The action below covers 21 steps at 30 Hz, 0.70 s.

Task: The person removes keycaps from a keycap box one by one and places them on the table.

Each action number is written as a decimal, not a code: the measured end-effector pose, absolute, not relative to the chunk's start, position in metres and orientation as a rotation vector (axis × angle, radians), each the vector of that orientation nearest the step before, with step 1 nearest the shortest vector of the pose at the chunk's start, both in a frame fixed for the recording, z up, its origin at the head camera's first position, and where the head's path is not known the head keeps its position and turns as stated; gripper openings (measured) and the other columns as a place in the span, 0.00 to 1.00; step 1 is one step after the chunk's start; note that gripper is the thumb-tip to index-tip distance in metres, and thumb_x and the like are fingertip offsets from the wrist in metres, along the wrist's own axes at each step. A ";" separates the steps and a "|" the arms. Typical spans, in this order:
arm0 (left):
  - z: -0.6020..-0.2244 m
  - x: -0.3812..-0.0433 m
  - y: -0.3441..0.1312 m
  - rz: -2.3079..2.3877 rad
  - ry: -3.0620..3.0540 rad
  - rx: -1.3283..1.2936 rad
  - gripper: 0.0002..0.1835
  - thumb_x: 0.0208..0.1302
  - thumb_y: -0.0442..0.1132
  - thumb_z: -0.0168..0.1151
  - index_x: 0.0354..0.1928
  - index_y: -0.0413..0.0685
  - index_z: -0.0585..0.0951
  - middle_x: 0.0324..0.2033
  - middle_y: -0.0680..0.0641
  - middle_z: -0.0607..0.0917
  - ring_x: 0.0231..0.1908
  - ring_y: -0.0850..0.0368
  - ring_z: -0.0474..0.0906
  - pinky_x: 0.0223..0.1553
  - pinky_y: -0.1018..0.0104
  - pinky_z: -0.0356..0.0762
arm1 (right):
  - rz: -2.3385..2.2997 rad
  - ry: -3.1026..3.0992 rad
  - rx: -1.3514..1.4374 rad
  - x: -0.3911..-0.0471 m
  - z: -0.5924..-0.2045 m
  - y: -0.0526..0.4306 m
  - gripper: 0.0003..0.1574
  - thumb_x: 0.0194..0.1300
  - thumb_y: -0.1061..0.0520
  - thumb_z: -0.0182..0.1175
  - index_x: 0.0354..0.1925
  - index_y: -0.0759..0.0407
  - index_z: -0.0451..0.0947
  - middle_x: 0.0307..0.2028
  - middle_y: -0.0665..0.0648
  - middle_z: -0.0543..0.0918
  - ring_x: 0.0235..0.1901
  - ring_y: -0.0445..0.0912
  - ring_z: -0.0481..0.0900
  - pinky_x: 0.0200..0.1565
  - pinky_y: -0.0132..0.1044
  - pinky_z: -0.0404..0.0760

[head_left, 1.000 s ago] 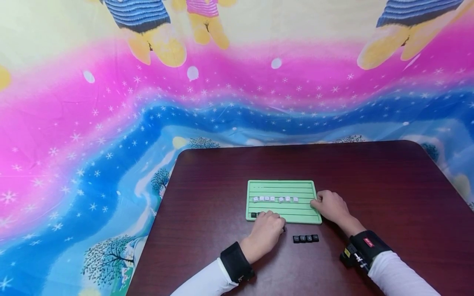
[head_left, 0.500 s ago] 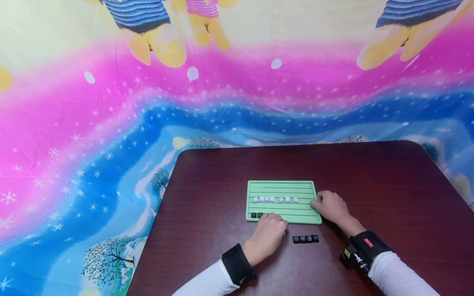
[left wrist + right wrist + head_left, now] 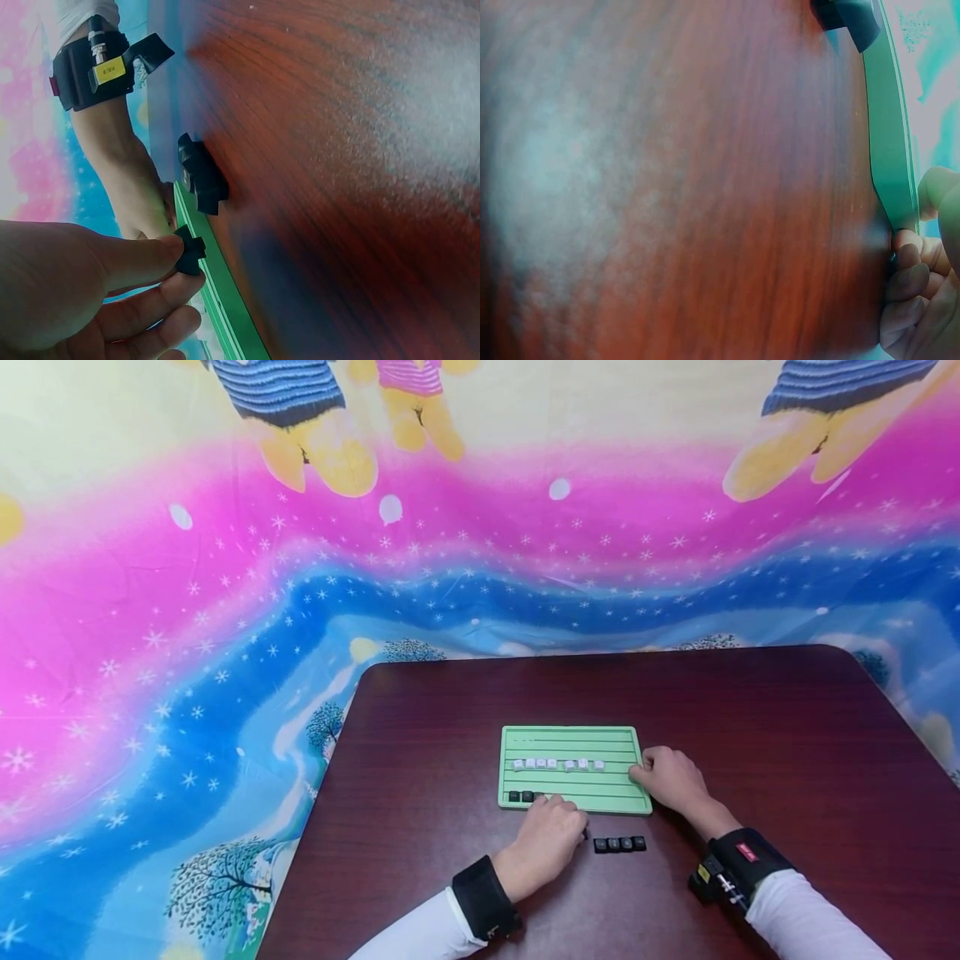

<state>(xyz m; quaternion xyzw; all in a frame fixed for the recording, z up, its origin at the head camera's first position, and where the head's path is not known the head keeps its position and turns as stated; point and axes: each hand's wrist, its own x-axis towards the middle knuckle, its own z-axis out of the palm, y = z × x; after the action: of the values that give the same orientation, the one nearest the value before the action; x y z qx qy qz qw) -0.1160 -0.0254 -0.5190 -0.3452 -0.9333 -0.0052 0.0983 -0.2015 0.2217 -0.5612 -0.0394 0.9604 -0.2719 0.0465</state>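
Note:
In the left wrist view my left hand (image 3: 546, 839) pinches a black keycap (image 3: 190, 253) between thumb and index finger, just off the near edge of the green board (image 3: 573, 804). My right hand (image 3: 672, 779) grips the board's right edge, its thumb over the top and its other fingers curled at the side. A row of white keycaps (image 3: 542, 764) runs across the board's middle, with gaps on its right part. At the lower left slot sit black keycaps (image 3: 521, 796), the rightmost partly hidden by my left fingers. Several more black keycaps (image 3: 619, 844) lie in a line on the table.
The dark red wooden table (image 3: 420, 735) bears the board near its middle. Behind it hangs a printed cloth (image 3: 480, 527) in pink and blue. Each wrist wears a black strap (image 3: 750, 850) with a camera.
My left hand has shifted slightly right and toward the near side with its keycap, uncovering more black keycaps on the board. The right hand stays at the board's edge.

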 end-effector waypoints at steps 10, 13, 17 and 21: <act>-0.521 -0.111 -0.023 0.000 -2.727 -1.046 0.06 0.54 0.47 0.75 0.25 0.63 0.85 0.23 0.61 0.84 0.26 0.63 0.77 0.25 0.72 0.56 | -0.830 2.933 -0.119 -0.202 -0.561 0.221 0.24 0.62 0.52 0.58 0.16 0.51 0.58 0.15 0.46 0.55 0.17 0.42 0.52 0.22 0.34 0.51; -0.522 -0.111 -0.022 0.011 -2.744 -1.047 0.07 0.55 0.47 0.74 0.25 0.63 0.84 0.23 0.60 0.84 0.27 0.63 0.77 0.26 0.72 0.57 | -0.833 2.929 -0.113 -0.202 -0.561 0.221 0.24 0.62 0.52 0.58 0.16 0.51 0.58 0.15 0.46 0.55 0.17 0.42 0.52 0.22 0.34 0.51; -0.522 -0.110 -0.021 0.020 -2.760 -1.045 0.06 0.55 0.48 0.74 0.25 0.63 0.84 0.24 0.60 0.84 0.27 0.63 0.77 0.26 0.71 0.58 | -0.829 2.929 -0.107 -0.201 -0.561 0.221 0.24 0.62 0.52 0.58 0.16 0.51 0.58 0.15 0.46 0.55 0.17 0.42 0.52 0.22 0.34 0.51; -0.522 -0.109 -0.021 0.022 -2.771 -1.055 0.06 0.55 0.48 0.75 0.26 0.62 0.85 0.24 0.60 0.85 0.28 0.63 0.77 0.27 0.71 0.59 | -0.829 2.934 -0.104 -0.201 -0.560 0.221 0.24 0.62 0.53 0.58 0.16 0.51 0.58 0.15 0.46 0.55 0.17 0.42 0.52 0.22 0.34 0.51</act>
<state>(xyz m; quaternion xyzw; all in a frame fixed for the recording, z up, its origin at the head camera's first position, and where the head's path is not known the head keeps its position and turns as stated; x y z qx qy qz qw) -0.1092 -0.0207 -0.5222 -0.3545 -0.9309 0.0073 0.0883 -0.2010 0.2211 -0.5598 -0.0342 0.9608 -0.2713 0.0455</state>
